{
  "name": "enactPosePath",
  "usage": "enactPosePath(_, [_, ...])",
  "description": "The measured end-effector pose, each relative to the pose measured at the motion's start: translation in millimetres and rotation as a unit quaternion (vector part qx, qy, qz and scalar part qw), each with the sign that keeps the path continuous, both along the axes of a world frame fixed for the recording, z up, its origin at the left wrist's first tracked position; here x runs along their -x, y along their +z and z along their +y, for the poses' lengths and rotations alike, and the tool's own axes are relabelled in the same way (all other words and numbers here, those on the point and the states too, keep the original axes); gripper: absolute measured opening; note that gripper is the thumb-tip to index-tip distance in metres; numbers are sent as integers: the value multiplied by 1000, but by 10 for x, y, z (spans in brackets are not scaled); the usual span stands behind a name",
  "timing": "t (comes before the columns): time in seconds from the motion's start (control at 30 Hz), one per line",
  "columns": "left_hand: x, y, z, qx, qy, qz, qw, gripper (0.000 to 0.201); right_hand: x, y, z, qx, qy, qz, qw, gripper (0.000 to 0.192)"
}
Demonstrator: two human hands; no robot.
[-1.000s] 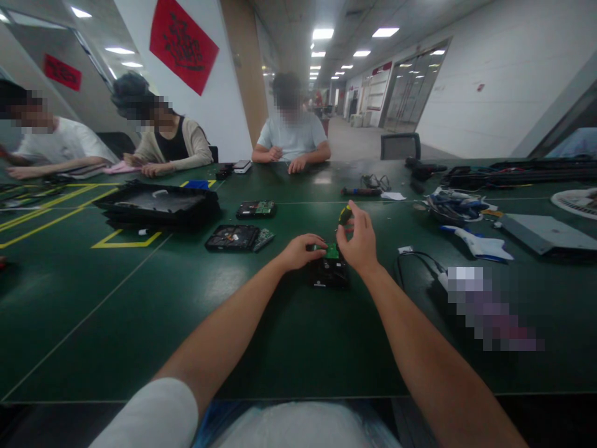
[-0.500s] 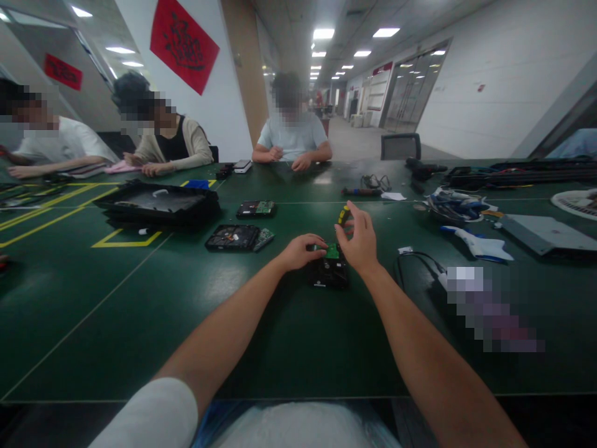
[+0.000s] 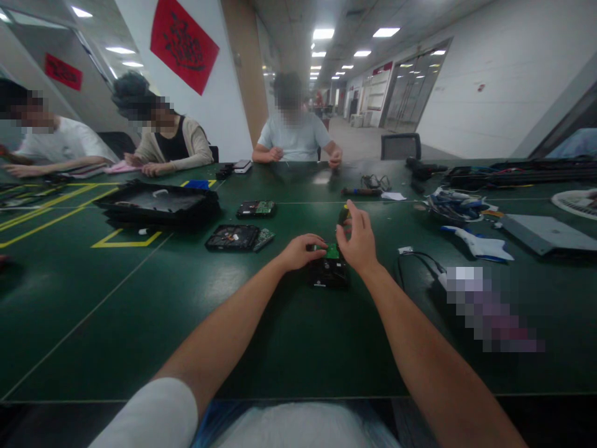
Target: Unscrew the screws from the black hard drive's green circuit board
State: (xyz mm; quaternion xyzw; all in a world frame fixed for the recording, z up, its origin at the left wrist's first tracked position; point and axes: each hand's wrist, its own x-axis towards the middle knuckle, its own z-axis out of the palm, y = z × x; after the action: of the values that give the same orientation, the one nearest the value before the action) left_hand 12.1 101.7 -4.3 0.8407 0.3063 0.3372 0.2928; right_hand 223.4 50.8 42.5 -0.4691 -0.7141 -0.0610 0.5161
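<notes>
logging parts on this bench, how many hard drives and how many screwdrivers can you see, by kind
hard drives: 3 (one under the hands, one with its board swung aside, one further back)
screwdrivers: 2 (one in the right hand, one lying far back)
total: 5

A black hard drive (image 3: 329,274) is seen lying flat on the green table, directly ahead, with its circuit-board side turned up. A small green circuit board (image 3: 332,251) is seen at its far end, partly covered by fingers. A screwdriver (image 3: 344,216) with a black-and-yellow handle is held roughly upright above the far end of the drive; its tip is hidden, so contact with the board cannot be confirmed.
</notes>
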Motion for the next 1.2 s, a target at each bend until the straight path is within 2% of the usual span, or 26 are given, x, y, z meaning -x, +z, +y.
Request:
enactPosePath(0.5, [1,-1,2,-3,-6,-3,1000,25,2,8,-5,3,12,5,1000,67])
enactPosePath(0.8, [5,0,2,-1,-4,-3,1000,26,14,15,-4,-6,-12,14,1000,65])
enactPosePath(1.2, [2,-24,23,-3,0,-1,1000,27,9,-2,-1,-4,-12,13,1000,64])
